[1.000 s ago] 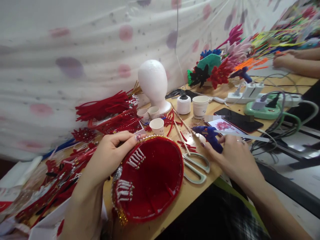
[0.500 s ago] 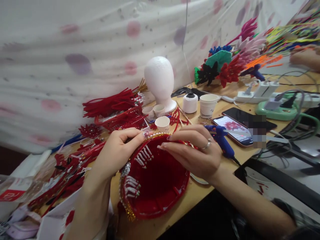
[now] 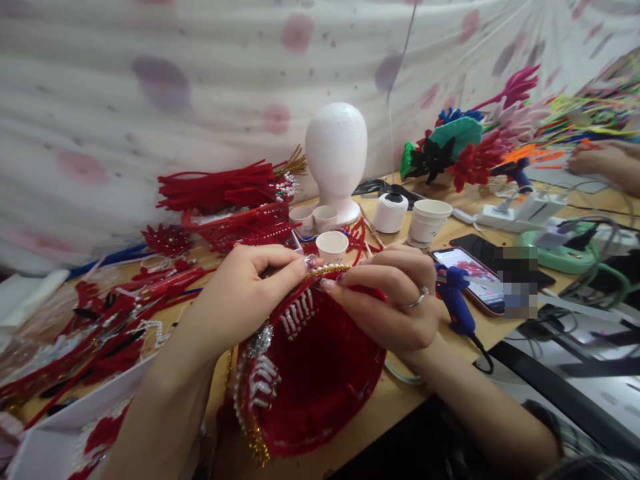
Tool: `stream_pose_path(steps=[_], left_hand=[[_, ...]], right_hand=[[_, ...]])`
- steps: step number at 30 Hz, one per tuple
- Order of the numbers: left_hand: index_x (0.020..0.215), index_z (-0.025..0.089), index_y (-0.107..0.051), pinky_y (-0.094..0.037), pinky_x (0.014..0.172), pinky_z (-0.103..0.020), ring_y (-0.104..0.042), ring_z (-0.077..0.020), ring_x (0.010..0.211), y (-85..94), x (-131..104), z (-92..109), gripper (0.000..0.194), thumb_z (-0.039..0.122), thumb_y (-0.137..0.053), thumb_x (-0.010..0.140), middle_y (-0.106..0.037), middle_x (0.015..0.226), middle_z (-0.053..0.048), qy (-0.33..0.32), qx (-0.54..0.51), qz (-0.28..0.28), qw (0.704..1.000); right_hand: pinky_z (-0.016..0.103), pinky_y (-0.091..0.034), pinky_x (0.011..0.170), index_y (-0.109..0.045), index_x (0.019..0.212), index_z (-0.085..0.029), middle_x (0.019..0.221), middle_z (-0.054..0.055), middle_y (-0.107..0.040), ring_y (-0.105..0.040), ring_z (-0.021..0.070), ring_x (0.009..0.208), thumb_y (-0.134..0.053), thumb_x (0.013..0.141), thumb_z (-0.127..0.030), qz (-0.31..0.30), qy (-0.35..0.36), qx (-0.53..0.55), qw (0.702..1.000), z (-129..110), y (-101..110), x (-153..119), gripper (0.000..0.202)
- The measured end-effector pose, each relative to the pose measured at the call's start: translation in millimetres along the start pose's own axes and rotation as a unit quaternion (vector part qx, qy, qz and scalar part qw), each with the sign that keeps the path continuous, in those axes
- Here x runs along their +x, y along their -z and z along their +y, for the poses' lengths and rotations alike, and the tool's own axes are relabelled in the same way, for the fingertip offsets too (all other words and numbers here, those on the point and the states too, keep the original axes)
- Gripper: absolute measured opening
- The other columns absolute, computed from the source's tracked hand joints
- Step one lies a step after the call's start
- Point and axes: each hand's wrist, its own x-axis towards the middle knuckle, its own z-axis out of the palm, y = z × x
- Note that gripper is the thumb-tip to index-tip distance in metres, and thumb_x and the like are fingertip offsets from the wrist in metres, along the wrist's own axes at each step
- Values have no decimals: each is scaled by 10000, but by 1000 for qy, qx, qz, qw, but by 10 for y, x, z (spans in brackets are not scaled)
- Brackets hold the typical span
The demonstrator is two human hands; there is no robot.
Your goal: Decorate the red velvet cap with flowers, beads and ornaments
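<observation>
A red beaded headdress (image 3: pixel 325 373), hollow side turned toward me, is held up over the table edge. Pearl and gold trim (image 3: pixel 327 269) runs along its upper and left rim, and short rows of white beads (image 3: pixel 299 313) line the inside left. My left hand (image 3: pixel 250 287) is closed on the upper left rim, thumb pressed on the trim. Fingertips of my right hand (image 3: pixel 395 293), which wears a ring, pinch the rim's top just right of the left thumb. Whether they hold a separate piece of trim, I cannot tell.
Behind stand a white foam head (image 3: pixel 336 157), paper cups (image 3: pixel 332 247) and a thread spool (image 3: pixel 390 213). A blue glue gun (image 3: pixel 456 300) and phone (image 3: pixel 473 277) lie right, near power strips (image 3: pixel 540 210). Red parts fill the left. Another person's hand (image 3: pixel 603 163) is far right.
The view has shifted, so the background sits differently. Both hands keep hold of the headdress rim, and the right fingertips have come slightly closer to the left thumb.
</observation>
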Motion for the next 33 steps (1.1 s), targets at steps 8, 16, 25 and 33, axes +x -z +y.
stream_pose_path(steps=[8,16,25,33], left_hand=[[657,197,-688,-477,617,-259,-615,-185,711,-10,-4,6,316,401,-538,846,-684,709,-10,12,10,8,1000],[628,188,-662,-444,567,-240,-580,-169,663,-11,-1,5,319,394,-540,840,-674,690,-8,9,26,17,999],[621,187,-635,-383,513,-228,-502,-138,589,1,-1,-18,329,404,-545,852,-581,619,18,12,36,22,999],[624,190,-649,-378,523,-218,-496,-127,597,4,2,-30,325,394,-555,859,-576,621,28,4,28,20,999]], right_hand=[[329,-511,745,-693,863,-301,810,-63,-704,-557,168,831,-794,746,-97,26,22,-26,999,35,-61,2,257],[338,-503,831,-692,929,-233,879,-18,-699,-547,171,895,-767,778,-85,-1,9,-7,1000,6,-31,18,224],[362,-517,858,-656,861,-262,929,-13,-681,-578,179,915,-744,812,-124,-24,-8,6,1000,-3,-54,74,170],[370,-522,846,-655,856,-275,924,-19,-683,-599,190,896,-742,802,-104,-12,-27,20,999,-18,-103,55,200]])
